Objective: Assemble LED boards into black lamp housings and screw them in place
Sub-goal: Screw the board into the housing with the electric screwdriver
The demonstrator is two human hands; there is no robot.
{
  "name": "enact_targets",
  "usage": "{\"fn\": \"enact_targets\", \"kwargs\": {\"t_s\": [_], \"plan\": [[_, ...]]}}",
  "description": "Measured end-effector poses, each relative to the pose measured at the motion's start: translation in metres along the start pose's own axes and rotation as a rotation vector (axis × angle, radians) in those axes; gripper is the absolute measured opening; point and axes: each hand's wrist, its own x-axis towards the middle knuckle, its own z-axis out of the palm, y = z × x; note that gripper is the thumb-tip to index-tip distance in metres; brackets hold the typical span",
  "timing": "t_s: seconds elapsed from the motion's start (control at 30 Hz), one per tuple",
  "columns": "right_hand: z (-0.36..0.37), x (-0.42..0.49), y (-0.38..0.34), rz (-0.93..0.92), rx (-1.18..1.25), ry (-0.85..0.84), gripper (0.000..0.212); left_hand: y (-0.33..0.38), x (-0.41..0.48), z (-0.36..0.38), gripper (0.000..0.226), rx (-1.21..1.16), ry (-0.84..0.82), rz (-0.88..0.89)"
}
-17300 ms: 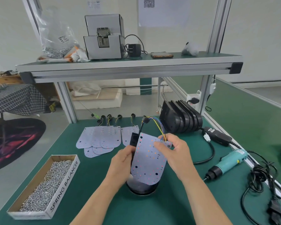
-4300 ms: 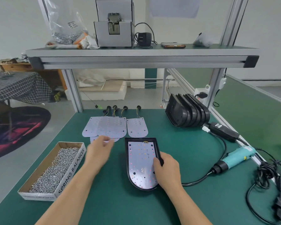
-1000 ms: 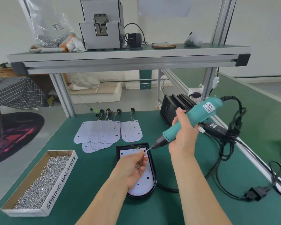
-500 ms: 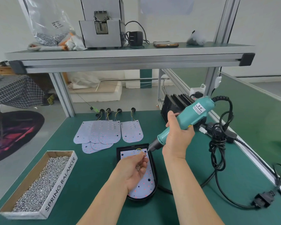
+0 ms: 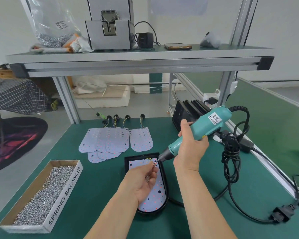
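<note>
The LED board point(image 5: 154, 200) sits flat inside a black housing point(image 5: 139, 156), and that housing lies on the green table point(image 5: 97, 195) right in front of the person, rounded end toward them. Coloured wires curl at the board's far edge. Over the board, the left hand point(image 5: 141, 180) hovers palm up, with thumb and forefinger pinching a small screw point(image 5: 154, 163), too tiny to read in detail, at the board's far right corner. Meeting it is the tip of a teal electric screwdriver point(image 5: 206, 124), tilted down to the left. The right hand point(image 5: 190, 149) wraps its fingers firmly round the tool's barrel, thumb up along the side. The tool's black cable point(image 5: 231, 156) hangs in a tangled loop and trails off across the table to the right.

Beyond the housing, spare boards point(image 5: 109, 142) fan out in an overlapping pile, one more point(image 5: 141, 139) lying just beside them, each with its wires at the far end. At the left, an open cardboard box point(image 5: 66, 192) is heaped with silver screws. Behind the screwdriver, a row of black housings point(image 5: 188, 108) stands on edge.
</note>
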Motion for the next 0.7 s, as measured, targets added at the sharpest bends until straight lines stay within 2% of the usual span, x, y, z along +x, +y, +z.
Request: {"fn": "enact_targets", "kwargs": {"t_s": [0.3,0.7], "plan": [[0.0016,-0.0019,0.0017,-0.015,0.012,-0.004,0.018,0.0013,0.0016,0.0003,0.017,-0.041,0.019,-0.024],[-0.0011,-0.0013,0.0054,-0.008,0.006,0.018,0.022,0.0017,0.0034,-0.0012,0.012,-0.061,0.04,-0.032]]}}
